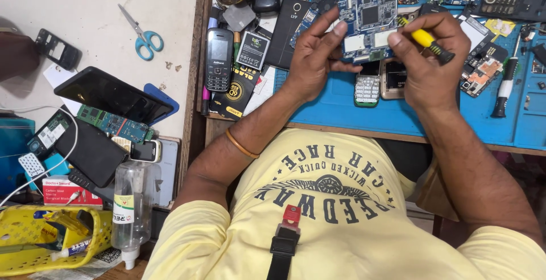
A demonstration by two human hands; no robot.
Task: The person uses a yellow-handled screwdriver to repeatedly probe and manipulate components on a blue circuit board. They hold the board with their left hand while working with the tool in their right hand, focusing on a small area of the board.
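My left hand [316, 52] grips the left side of a blue circuit board [372, 15], lifted a little above the blue work mat [341, 106]. A yellow-handled screwdriver [427, 41] sits in my right hand [424, 58], fingers curled round it, its tip at the board's right side. Under my hands lie a small white keypad [367, 89] and a metal-framed phone part [392, 78].
A black keypad phone [219, 58], batteries and phone shells crowd the mat's left. Another screwdriver [505, 86] lies at right. On the white table at left are blue scissors [143, 34], a dark phone [111, 93], a green board [114, 123], a clear bottle [131, 200] and a yellow basket [51, 240].
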